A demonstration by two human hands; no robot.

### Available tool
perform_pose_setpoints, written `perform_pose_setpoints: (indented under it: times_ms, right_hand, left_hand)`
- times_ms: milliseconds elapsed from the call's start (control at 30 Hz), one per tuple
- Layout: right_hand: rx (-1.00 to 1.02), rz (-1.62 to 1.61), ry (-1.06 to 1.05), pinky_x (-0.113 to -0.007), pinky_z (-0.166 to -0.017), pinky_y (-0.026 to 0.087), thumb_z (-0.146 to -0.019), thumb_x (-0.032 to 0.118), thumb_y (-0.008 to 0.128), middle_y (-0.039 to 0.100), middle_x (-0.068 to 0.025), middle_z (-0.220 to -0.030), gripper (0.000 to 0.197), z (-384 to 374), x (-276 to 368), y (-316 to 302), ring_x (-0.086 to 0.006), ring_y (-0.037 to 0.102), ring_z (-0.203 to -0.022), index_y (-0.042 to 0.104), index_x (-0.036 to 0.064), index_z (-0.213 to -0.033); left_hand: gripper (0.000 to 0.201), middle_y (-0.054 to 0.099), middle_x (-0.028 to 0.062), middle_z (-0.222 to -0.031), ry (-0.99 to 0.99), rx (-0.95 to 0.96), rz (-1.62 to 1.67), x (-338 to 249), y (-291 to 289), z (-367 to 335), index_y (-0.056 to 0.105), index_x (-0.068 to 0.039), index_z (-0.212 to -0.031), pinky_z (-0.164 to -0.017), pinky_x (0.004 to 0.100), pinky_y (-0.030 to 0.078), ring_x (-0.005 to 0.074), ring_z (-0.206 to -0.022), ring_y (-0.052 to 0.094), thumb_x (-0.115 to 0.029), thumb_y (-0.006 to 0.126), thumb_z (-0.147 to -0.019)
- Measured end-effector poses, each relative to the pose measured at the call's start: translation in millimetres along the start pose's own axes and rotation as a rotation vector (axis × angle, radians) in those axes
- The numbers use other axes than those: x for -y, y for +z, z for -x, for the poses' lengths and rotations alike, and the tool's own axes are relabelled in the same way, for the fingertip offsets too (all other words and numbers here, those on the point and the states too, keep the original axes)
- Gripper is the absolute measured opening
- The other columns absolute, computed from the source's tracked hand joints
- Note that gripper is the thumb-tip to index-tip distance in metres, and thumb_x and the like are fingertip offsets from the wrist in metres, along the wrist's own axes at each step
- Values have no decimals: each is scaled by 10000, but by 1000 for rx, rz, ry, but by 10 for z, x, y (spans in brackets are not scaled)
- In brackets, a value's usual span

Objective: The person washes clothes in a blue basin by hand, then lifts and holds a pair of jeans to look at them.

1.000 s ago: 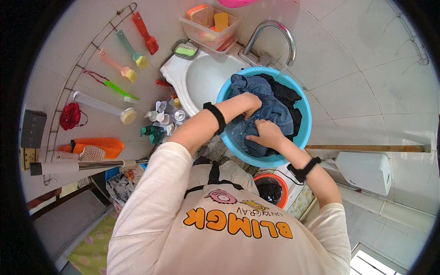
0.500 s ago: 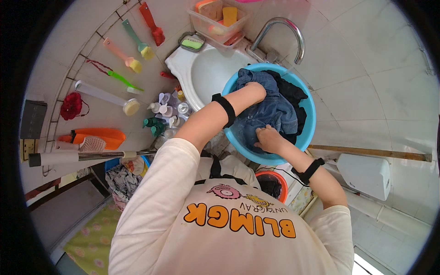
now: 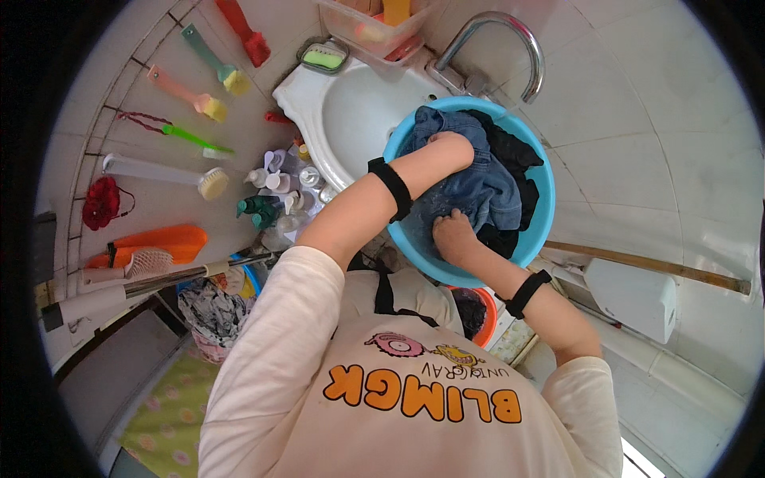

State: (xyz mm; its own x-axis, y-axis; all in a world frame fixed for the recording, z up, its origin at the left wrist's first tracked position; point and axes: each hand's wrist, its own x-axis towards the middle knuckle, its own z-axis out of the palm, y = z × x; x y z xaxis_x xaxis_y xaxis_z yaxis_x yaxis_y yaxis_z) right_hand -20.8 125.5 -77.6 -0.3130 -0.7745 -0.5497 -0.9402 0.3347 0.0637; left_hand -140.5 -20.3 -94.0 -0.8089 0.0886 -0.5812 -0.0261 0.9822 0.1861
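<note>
A light blue basin (image 3: 545, 219) holds wet blue denim (image 3: 496, 191), which looks like jeans, with black clothing (image 3: 511, 147) bunched along its right side. On the far part of the denim, my left hand (image 3: 454, 150) is bent down and closed on the cloth; most of its fingers are hidden. My right hand (image 3: 457, 237) is nearer, at the left-front part of the denim, its fingers curled round a fold. Some cloudy water shows in the basin beside the right hand. Both wrists wear black bands.
The basin overlaps a white sink (image 3: 351, 119) under a curved chrome faucet (image 3: 510, 24). Pump bottles (image 3: 279, 183) cluster left of it, and brushes (image 3: 187, 95) hang on the tiled wall. An orange-red bucket (image 3: 488, 323) with dark contents stands below the basin. A wooden pole (image 3: 637, 263) runs along the right.
My right hand has shifted slightly left and its wrist has turned, still on the denim. The left hand stays on the far folds, moved a little. The whole view has tilted slightly.
</note>
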Motion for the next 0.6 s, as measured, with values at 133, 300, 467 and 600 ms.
perform_pose_setpoints:
  times_ms: [133,300,467,600]
  right_hand:
    - [-4,121,-27,-345,-730,457,-736,130,577,641,-135,-857,218,-90,140,-32,-286,571,-864,607,-26,-885]
    - [33,82,-111,-348,-739,456,-738,122,576,642,-131,-829,208,-47,91,-192,-298,573,-888,609,-20,-886]
    - [-42,30,18,-361,-742,463,-729,139,603,644,-142,-838,222,-44,63,-28,-307,579,-878,613,-19,-883]
    - [-47,37,-63,-370,-731,470,-723,144,610,646,-151,-837,231,-65,95,-140,-310,586,-852,621,-23,-882]
  left_hand:
    - [536,383,125,-1389,-212,91,351,178,46,-157,459,-90,-1303,-1014,411,284,313,-1240,395,-208,592,-798]
    - [644,390,159,-1379,-186,-532,441,196,78,128,455,-35,-1294,-1074,399,248,319,-1258,388,-201,697,-720]
    - [603,476,164,-1303,3,-7,-53,61,-442,865,567,-31,-1186,-1057,386,284,315,-1219,433,-182,774,-639]
    - [578,574,159,-1180,32,325,-39,257,-162,654,619,-3,-1100,-917,379,443,307,-1074,554,-181,817,-587]
